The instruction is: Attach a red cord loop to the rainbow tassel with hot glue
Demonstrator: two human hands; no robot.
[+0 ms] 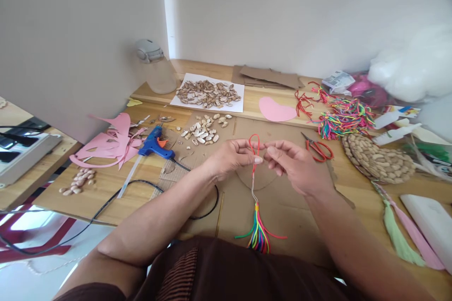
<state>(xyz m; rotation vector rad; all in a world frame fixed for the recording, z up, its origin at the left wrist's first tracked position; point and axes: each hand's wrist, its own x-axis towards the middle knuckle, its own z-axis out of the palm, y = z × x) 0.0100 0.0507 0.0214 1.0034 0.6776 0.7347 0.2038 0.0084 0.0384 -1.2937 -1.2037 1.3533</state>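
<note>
My left hand (236, 156) pinches a red cord (254, 141) whose loop rises above the fingertips. Below the hand the cord runs into a thin pale twisted length, and from that hangs a multicoloured tassel (259, 228) with spread strands. My right hand (289, 162) is at the same height, thumb and forefinger pressed together beside the loop. What its fingertips hold, if anything, is too small to make out. Beneath both hands lies a cardboard sheet (233, 216).
Left are a blue glue gun (155, 145), pink paper scraps (106, 146) and a black cable (144, 182). Peanut shells (208, 93) lie on white paper behind. To the right are red-handled scissors (319, 149), more tassels (348, 117) and a shell-covered piece (379, 157).
</note>
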